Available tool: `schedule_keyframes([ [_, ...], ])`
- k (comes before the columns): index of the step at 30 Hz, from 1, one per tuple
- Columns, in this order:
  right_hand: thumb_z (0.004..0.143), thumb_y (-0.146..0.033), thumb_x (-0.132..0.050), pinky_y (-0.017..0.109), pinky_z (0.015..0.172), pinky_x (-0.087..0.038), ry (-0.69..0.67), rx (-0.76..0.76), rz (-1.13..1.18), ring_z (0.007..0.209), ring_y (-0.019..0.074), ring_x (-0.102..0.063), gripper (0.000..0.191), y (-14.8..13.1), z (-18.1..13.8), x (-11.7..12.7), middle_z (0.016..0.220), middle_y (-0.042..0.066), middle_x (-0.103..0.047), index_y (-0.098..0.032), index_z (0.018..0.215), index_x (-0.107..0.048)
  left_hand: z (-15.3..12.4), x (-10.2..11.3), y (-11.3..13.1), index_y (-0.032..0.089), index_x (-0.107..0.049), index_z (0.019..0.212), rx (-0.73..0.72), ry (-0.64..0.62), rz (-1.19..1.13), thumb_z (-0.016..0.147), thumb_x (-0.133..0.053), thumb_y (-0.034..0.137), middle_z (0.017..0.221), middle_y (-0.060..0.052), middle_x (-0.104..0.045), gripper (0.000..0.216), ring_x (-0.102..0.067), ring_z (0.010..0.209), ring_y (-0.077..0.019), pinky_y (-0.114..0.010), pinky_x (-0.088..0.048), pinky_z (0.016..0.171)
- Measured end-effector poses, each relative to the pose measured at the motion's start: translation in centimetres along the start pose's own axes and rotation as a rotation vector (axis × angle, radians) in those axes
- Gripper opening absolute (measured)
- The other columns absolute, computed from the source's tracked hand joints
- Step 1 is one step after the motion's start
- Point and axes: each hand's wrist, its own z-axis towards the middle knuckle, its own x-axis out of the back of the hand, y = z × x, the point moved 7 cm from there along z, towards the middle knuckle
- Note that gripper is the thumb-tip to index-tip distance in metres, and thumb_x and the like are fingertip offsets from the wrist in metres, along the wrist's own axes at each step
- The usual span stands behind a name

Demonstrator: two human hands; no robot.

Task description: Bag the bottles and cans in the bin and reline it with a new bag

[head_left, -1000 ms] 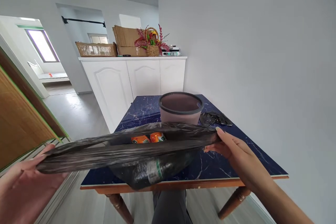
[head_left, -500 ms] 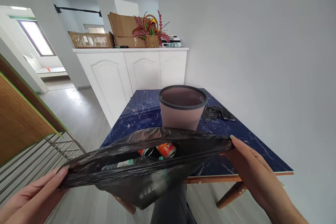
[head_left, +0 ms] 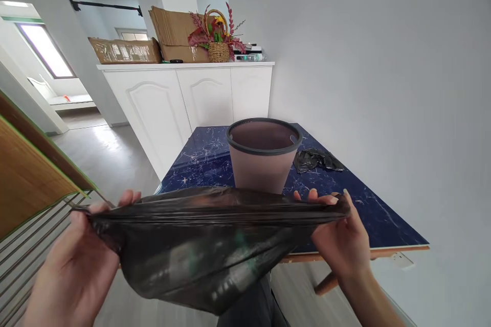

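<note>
A black plastic garbage bag (head_left: 215, 240) is stretched sideways between my two hands, in front of the table's near edge. My left hand (head_left: 86, 250) grips its left upper corner, and my right hand (head_left: 339, 230) pinches the right one. The bag's mouth is pulled flat and closed along a taut top edge. Bottle shapes with green and whitish parts show dimly through the thin film. Just beyond the bag stands a pinkish trash bin (head_left: 264, 163) with a dark rim, upright on the blue marbled table (head_left: 203, 158); the part of its inside that shows holds nothing.
Right of the bin lies a crumpled black plastic bag (head_left: 316, 160). Behind the table a white cabinet (head_left: 153, 97) carries cardboard boxes (head_left: 125, 51) and a flower basket (head_left: 218, 51). A metal rack (head_left: 34, 245) is at the left, and a wall borders the right.
The bag's mouth, open half a second ago with cans and bottles visible, is now drawn closed. Both hands have turned, fingers now showing behind the upper edge. The view has shifted slightly.
</note>
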Motion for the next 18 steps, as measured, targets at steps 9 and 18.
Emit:
schedule_keyframes([
  [9,0.105,-0.065,-0.054,0.024,0.037,-0.03,-0.27,0.056,-0.355,0.046,0.0125,-0.019,0.05,0.7,0.5,-2.2,0.063,-0.007,-0.031,-0.028,0.073,-0.044,-1.5,-6.1,-1.5,0.022,-0.046,0.077,-0.116,-0.217,-0.026,0.096,-0.076,0.039,0.06,0.007,-0.035,0.039,-0.031,0.048,-0.0084,-0.016,-0.031,0.041],
  [18,0.115,-0.039,-0.042,0.031,0.064,-0.042,-0.734,0.472,-1.423,0.072,0.0172,-0.058,0.036,3.3,-1.2,-7.1,0.084,0.003,-0.059,-0.025,0.093,-0.067,-4.3,-10.6,-6.7,0.025,-0.066,0.1,-0.568,-0.672,0.767,0.105,-0.052,0.035,0.089,-0.003,-0.077,0.017,-0.076,0.076,-0.0215,-0.031,-0.059,0.071],
])
